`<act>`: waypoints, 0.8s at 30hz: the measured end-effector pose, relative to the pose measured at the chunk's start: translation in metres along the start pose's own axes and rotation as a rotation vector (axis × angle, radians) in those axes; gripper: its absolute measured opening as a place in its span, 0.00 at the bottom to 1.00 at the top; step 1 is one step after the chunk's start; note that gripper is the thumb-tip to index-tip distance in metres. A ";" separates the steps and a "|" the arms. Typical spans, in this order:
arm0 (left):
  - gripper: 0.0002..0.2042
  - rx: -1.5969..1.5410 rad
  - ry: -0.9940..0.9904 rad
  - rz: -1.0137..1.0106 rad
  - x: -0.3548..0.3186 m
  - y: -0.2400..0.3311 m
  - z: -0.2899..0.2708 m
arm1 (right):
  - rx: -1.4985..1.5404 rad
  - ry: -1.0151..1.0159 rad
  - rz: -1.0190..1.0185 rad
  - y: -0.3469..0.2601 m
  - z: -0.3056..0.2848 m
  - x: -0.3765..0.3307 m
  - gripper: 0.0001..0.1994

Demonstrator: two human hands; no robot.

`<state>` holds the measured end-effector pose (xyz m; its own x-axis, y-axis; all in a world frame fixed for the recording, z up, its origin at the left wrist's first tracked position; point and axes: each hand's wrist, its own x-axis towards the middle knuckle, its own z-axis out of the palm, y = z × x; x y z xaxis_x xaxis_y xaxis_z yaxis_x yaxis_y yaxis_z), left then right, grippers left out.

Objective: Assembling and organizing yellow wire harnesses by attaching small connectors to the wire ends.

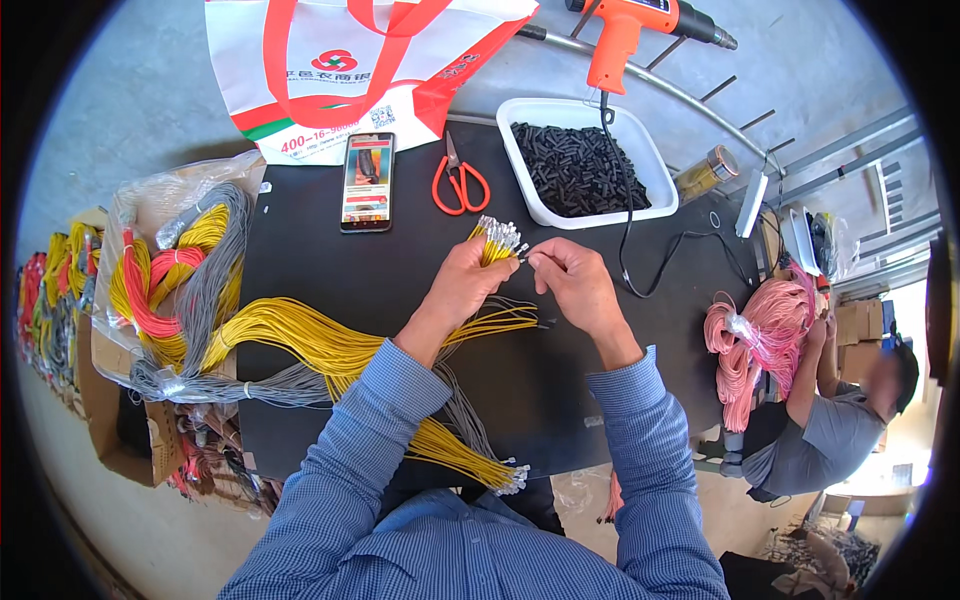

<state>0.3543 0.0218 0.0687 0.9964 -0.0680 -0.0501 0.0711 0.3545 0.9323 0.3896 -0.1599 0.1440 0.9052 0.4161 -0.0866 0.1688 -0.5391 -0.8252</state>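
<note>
My left hand [458, 290] is closed round a bundle of yellow wires [497, 243], whose silvery terminal ends stick up above the fingers. Just right of these ends, my right hand [580, 285] is closed in a pinch at a small dark piece by a terminal; what exactly the fingertips grip is too small to tell. A long yellow wire hank [290, 335] runs across the black table [300, 240] under my left forearm. Its near end, with pale connectors [515, 478], lies at the front edge. Grey wires [290, 391] lie beneath it.
Beyond my hands are a phone [367, 185], orange-handled scissors [460, 185] and a white basin [570, 222] of short black tubes. Behind the basin is an orange heat gun [618, 45], its cable crossing the table. A tote bag [250, 70] stands far left. A co-worker [830, 420] handles pink wires [765, 330].
</note>
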 end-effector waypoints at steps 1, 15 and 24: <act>0.03 -0.034 0.000 -0.001 0.000 0.000 0.000 | 0.001 0.002 -0.001 0.000 0.002 0.000 0.06; 0.07 -0.144 0.069 -0.016 0.001 0.002 -0.001 | -0.199 0.366 -0.335 0.017 0.040 -0.013 0.20; 0.07 -0.162 0.050 -0.022 0.001 0.002 -0.001 | -0.068 0.316 -0.242 0.017 0.039 -0.018 0.20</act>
<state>0.3554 0.0233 0.0707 0.9952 -0.0326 -0.0918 0.0958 0.4991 0.8612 0.3608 -0.1483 0.1096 0.9098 0.2970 0.2900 0.4074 -0.5048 -0.7611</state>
